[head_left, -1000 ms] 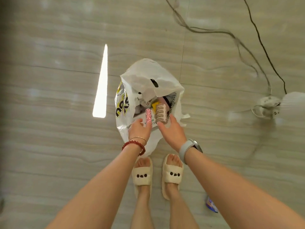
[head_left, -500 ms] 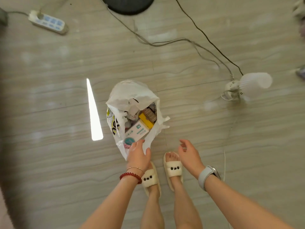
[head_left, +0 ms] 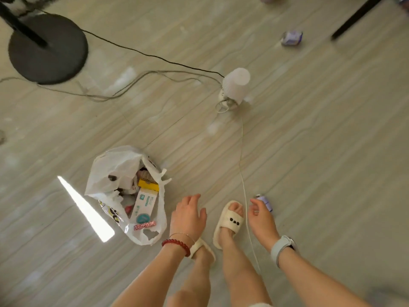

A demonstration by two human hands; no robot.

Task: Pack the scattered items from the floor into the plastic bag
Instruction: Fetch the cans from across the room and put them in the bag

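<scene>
Both hands pulled away from the white crinkly plastic bag (head_left: pixel 124 185), now sitting open and part full on the tan floor (head_left: pixel 309 151). Left hand (head_left: pixel 188 214) empty, fingers spread. Right hand (head_left: pixel 261 218) empty, fingers loosely curled, reaching toward the small purple packet (head_left: pixel 265 201) just beside it; another little purple packet (head_left: pixel 291 38) waiting far off.

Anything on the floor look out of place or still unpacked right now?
Yes. A small purple item lies on the floor beside the right hand, and a purple packet sits far off, both outside the plastic bag. A white cord trails past the feet.
</scene>
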